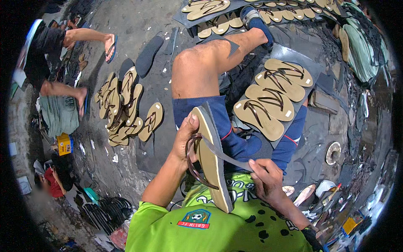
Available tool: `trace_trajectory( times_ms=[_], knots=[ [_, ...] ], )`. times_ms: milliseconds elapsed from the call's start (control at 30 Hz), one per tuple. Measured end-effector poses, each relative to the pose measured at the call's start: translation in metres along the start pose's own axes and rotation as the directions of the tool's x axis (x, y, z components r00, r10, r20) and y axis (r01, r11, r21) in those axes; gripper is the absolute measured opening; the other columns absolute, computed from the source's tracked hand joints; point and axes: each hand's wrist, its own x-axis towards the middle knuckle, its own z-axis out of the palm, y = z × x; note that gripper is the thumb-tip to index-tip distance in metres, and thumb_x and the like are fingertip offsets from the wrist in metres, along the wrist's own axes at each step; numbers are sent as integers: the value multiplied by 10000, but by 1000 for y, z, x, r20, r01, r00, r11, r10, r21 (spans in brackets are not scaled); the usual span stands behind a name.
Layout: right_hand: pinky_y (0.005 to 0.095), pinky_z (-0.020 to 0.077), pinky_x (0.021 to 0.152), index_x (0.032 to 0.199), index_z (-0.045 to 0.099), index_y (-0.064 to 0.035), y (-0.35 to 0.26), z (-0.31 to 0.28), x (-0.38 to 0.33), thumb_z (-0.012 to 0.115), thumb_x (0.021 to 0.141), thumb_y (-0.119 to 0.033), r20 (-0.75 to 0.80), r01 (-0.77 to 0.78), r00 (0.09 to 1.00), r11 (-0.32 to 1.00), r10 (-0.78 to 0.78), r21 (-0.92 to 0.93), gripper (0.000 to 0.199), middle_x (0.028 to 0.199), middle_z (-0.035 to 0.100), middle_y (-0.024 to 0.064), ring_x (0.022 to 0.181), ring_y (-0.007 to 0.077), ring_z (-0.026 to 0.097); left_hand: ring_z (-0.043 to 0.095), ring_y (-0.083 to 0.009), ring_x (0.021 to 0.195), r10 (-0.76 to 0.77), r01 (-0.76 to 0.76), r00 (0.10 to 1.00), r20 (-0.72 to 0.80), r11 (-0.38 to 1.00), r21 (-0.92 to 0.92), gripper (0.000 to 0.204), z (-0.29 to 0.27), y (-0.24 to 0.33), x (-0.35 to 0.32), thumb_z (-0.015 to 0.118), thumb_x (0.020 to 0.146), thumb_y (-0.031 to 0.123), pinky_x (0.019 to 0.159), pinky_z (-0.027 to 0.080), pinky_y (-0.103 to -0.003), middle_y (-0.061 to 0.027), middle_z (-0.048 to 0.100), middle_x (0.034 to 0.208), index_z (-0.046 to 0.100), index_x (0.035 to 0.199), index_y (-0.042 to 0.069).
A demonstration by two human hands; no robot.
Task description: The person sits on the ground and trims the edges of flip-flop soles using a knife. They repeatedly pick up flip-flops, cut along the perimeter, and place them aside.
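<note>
My left hand (187,136) is closed around the edge of a flip-flop (208,168), held upright over my lap. It has a tan footbed, a dark grey sole and brown glossy straps. My right hand (267,178) pinches the end of a long, thin grey strip (230,158). The strip curves leftward across the flip-flop's upper edge; whether it is rubber or a blade, I cannot tell. On a dark board (289,54) by my leg lies a row of several similar flip-flops (270,101), straps upward.
Loose flip-flops (119,107) lie heaped on the floor at left, beside dark sole pieces (150,56). More finished-looking pairs (289,14) line the far side. Another person's legs (86,35) are at far left, near a yellow box (64,144). A round ring (333,153) sits right.
</note>
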Motion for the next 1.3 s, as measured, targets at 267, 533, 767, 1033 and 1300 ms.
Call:
trace_trajectory(
  times_ms=[267, 533, 767, 1033, 1300],
  knots=[
    [370, 467, 612, 1191, 618, -202, 13, -1, -19, 708, 716, -84, -52, 47, 997, 988, -55, -147, 498, 906, 595, 78, 714, 260, 580, 571, -141, 653, -4, 9, 995, 98, 999, -49, 384, 7, 0, 8, 593, 901, 462, 566, 501, -274, -27, 562, 824, 564, 1013, 95],
    [367, 437, 621, 1218, 597, -214, 4, 8, 33, 736, 687, -92, -181, 25, 981, 977, -64, -212, 563, 895, 584, 66, 717, 252, 552, 630, -154, 672, -59, 59, 998, -4, 982, 181, 395, 23, 14, 11, 606, 889, 471, 551, 555, -302, -39, 610, 820, 570, 1012, 98],
    [380, 505, 616, 1250, 602, -137, -9, -9, 93, 669, 826, -79, -88, -144, 987, 980, 133, -134, 433, 848, 593, 88, 698, 252, 622, 664, -165, 781, -162, 116, 977, 140, 950, 289, 485, 19, 6, 19, 722, 821, 306, 705, 577, -317, -57, 634, 978, 485, 1175, 76],
    [360, 495, 613, 1192, 640, -119, -7, -22, 31, 689, 725, -34, -46, -112, 993, 989, 108, -94, 477, 888, 606, 102, 702, 269, 597, 674, -181, 771, -88, 77, 989, 118, 993, 94, 494, 0, 4, 26, 690, 851, 245, 666, 599, -341, -79, 633, 971, 454, 1254, 82],
    [372, 475, 597, 1142, 670, -141, 4, -25, 14, 705, 677, -25, -25, -73, 997, 982, 69, -176, 481, 886, 602, 91, 712, 256, 583, 651, -162, 812, -111, 99, 991, 72, 984, 147, 551, 12, 10, 20, 698, 848, 298, 707, 575, -314, -85, 618, 985, 444, 1274, 58]
  ],
)
